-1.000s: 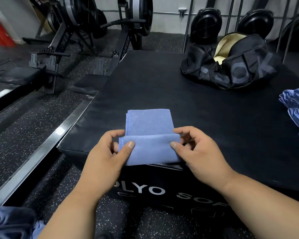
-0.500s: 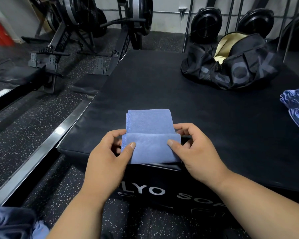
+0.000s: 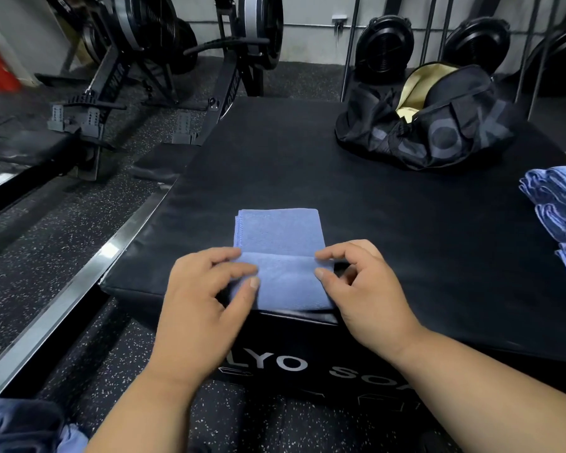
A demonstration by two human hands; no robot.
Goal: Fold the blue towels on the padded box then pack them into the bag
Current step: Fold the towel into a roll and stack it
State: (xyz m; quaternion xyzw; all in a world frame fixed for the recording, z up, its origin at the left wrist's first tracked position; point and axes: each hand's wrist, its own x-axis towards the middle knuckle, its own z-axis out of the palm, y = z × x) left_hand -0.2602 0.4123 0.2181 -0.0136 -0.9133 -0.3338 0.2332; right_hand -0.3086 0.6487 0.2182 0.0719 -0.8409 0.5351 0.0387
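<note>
Both hands have carried the folded flap farther up; left hand (image 3: 203, 299) and right hand (image 3: 356, 289) are pinching the blue towel (image 3: 280, 256) at 6 o'clock on the padded box (image 3: 307, 165)

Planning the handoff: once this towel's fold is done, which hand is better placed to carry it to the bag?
Probably the right hand: it already pinches the towel, and the bag sits far right.

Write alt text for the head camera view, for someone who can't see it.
Two bare hands, left hand and right hand, pinch the near flap of a blue towel being folded on a black padded box. An open black bag sits at the far right, with folded blue towels stacked at the right edge.
</note>
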